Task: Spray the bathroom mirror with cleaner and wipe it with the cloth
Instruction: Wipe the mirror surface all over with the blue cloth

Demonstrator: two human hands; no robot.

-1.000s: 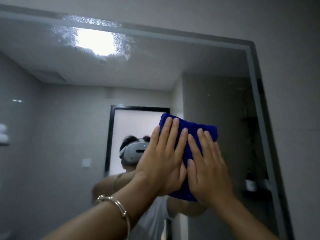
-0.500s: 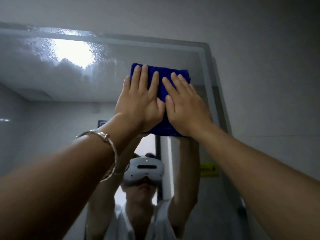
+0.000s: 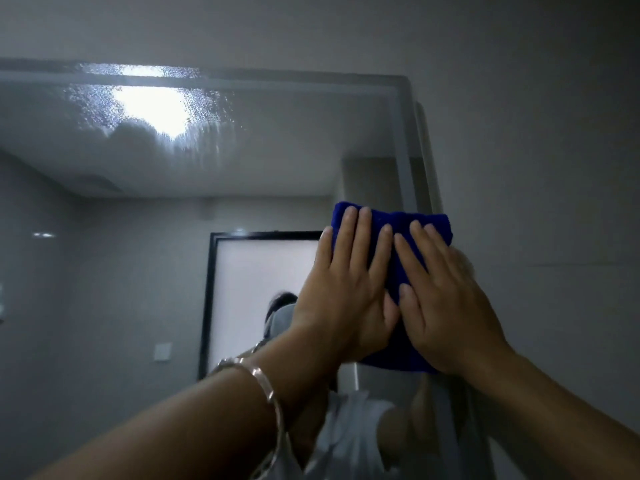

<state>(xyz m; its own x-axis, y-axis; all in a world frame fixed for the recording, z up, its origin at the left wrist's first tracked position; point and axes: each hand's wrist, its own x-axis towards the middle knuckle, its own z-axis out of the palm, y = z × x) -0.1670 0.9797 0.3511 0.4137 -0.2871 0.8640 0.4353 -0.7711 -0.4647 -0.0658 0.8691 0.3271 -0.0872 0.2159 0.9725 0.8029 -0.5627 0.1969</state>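
Down from the top edge of the glass comes the cloth [image 3: 388,230]; half a second ago I had it pressed just under the upper frame, and now it sits lower, at the right border of the mirror [image 3: 173,271], its right end overlapping the frame strip. It is a folded blue pad, flat against the glass, and I keep it folded so that it stays thick enough to take pressure without bunching. My left hand [image 3: 346,292] and right hand [image 3: 446,299] both lie palm-down on it, fingers straight and slightly fanned, thumbs meeting in the middle; nothing is pinched, the cloth is simply trapped between palms and mirror. Two flat hands spread the push over the whole pad, which I judge is why the stroke leaves a clean band and not stripes. A bracelet [image 3: 263,382] hangs loose at my left wrist, clear of the glass. Up and to the left, the droplets of cleaner [image 3: 104,109] cling around the reflected ceiling light [image 3: 152,105], with a scalloped wiped edge under them (that patch is not yet done). I judge the wiping is well begun but the upper left remains. No spray bottle shows anywhere in view.
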